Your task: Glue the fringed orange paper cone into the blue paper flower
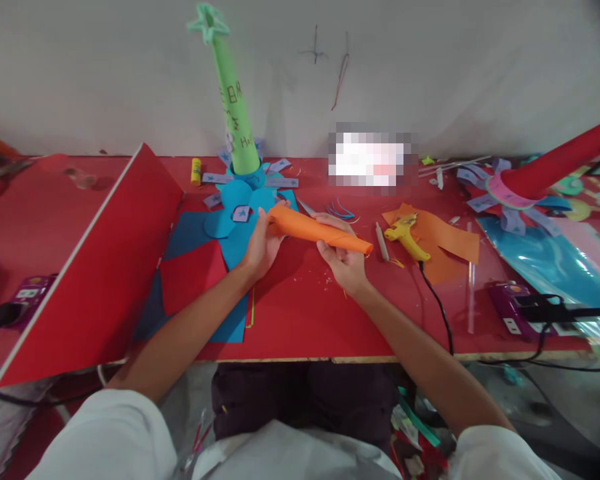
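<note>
Both of my hands hold a rolled cone of orange paper (310,229) above the middle of the red table. My left hand (265,248) grips its wide end, and my right hand (346,257) is wrapped round it nearer the narrow end, which points right. Beneath and behind my left hand lie blue paper (237,250) and cut blue circles (237,198). A yellow glue gun (407,237) rests to the right of my right hand, on orange paper sheets (455,240). A white stick (382,241) lies between that hand and the glue gun.
A tall green paper cone (237,113) with a star top stands at the back. On the left a red divider panel (110,253) stands on the table (300,320). A red cone (565,163) leans at the right, behind a purple power strip (513,310) with black cords.
</note>
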A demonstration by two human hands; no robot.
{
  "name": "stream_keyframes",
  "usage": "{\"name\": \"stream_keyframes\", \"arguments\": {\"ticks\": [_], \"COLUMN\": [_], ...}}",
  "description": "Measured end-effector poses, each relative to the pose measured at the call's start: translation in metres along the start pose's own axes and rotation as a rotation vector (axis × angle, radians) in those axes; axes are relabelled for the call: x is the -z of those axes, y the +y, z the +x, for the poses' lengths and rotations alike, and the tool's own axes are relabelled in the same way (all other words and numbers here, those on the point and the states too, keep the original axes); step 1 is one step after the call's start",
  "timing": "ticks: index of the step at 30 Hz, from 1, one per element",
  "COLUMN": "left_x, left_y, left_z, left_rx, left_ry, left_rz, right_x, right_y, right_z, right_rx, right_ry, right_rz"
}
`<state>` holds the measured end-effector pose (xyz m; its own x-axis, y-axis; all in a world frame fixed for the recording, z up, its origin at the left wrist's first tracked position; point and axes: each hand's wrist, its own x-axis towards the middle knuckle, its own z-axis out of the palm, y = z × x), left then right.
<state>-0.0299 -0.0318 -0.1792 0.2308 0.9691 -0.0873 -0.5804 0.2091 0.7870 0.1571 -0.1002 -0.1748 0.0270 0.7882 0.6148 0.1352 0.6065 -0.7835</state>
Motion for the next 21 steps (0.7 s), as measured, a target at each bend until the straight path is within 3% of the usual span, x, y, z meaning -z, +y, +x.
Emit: {"name": "stream_keyframes", "arguments": {"ticks": [4, 9, 15, 21], "left_x": [-0.003, -0.002, 0.006, 0.011], "left_y": [0.001, -0.002, -0.008, -0.012], "left_z": [-0.001, -0.002, 0.000, 0.003], "left_rx": [0.037, 0.046, -0.030, -0.079], "left_ry": [0.003, -0.004, -0.059, -0.033], "left_rz": [-0.010, -0.012, 0.082, 0.119], "right_x": [0.001, 0.001, 0.000, 0.004], "right_y": [0.000, -0.003, -0.005, 0.001], "right_z": [0.000, 0.002, -0.001, -0.005], "right_rx": [0.010, 0.122, 0.259, 0.235], "right_ry": [-0.011, -0.049, -0.113, -0.200], "right_rz": [-0.032, -0.067, -0.169, -0.299]}}
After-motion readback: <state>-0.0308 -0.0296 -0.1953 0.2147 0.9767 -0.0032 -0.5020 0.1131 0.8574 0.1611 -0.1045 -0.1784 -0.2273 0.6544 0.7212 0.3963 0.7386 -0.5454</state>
